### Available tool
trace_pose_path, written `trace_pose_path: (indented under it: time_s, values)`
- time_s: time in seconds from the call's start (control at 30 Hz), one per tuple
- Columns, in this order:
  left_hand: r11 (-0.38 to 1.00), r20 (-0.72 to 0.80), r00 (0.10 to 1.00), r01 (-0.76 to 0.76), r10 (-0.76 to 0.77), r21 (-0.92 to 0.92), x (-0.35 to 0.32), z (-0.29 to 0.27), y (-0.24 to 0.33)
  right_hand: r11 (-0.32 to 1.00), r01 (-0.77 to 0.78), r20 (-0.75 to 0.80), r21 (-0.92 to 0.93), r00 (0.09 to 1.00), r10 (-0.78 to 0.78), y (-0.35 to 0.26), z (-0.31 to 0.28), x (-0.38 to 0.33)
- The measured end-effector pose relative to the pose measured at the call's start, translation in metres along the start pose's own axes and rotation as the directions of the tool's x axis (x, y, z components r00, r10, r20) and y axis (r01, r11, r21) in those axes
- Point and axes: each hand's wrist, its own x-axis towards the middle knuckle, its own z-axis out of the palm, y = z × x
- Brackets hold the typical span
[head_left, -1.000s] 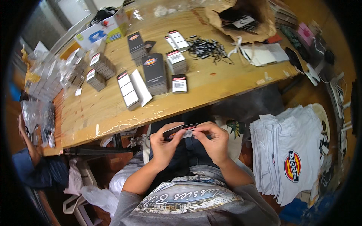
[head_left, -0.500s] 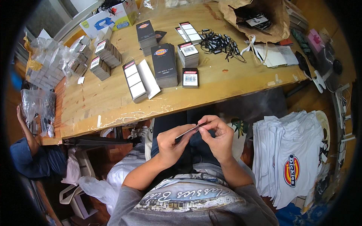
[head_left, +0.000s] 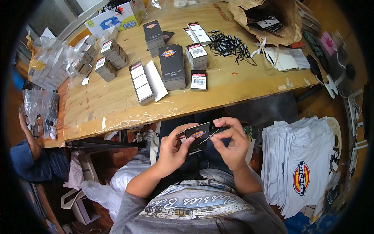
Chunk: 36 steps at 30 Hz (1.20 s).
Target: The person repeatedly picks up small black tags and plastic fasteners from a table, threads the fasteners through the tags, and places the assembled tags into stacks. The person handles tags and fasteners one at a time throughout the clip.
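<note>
Above my lap, my left hand (head_left: 176, 150) is closed on a black hang tag (head_left: 194, 133) with a coloured oval logo, thumb on its face and fingers behind. A red-and-white edge at the tag's left side hints at another card behind it. At the tag's right side, my right hand (head_left: 231, 142) pinches a thin tag string (head_left: 209, 136), with something black by its fingertips. How the string meets the tag is too small to tell. Beyond my hands, stacks of long black tags (head_left: 173, 66) and white barcode tags (head_left: 197, 56) stand on the wooden table (head_left: 117, 113).
Black tag strings (head_left: 230, 46) lie in a heap near a brown paper bag (head_left: 269, 19). White-panelled tags (head_left: 140, 84) sit at the near edge. Folded white shirts (head_left: 288, 167) are stacked at my right. Another person's arm (head_left: 29, 134) shows at far left.
The tag has turned from edge-on to face-up in my left hand. My right hand has drawn a little to the right, with the thin string now visible between its fingers and the tag.
</note>
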Motion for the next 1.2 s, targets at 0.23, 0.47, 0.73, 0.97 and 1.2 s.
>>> trace_pose_path:
  time_s: [0.23, 0.47, 0.73, 0.97, 1.2]
  values:
    - [0.922, -0.016, 0.961, -0.26, 0.276, 0.287, -0.002, 0.003, 0.001, 0.999, -0.014, -0.019, 0.034, 1.0, 0.015, -0.008, 0.009, -0.002]
    - [0.825, 0.044, 0.908, -0.397, 0.416, 0.403, -0.003, 0.004, 0.005, 0.988, -0.067, -0.021, 0.139, 0.997, 0.07, -0.005, 0.012, -0.006]
    - [0.665, 0.124, 0.839, -0.502, 0.53, 0.553, -0.008, 0.005, 0.004, 0.981, -0.036, -0.009, 0.191, 0.999, 0.039, -0.003, 0.02, -0.009]
    - [0.868, 0.122, 0.943, -0.334, 0.311, 0.368, -0.003, -0.003, 0.016, 0.979, -0.021, 0.048, 0.205, 0.999, 0.011, 0.009, 0.015, -0.003]
    - [0.938, -0.119, 0.945, -0.276, 0.305, 0.208, -0.005, -0.002, 0.016, 0.981, 0.189, -0.056, -0.031, 0.98, -0.191, -0.007, 0.021, -0.004]
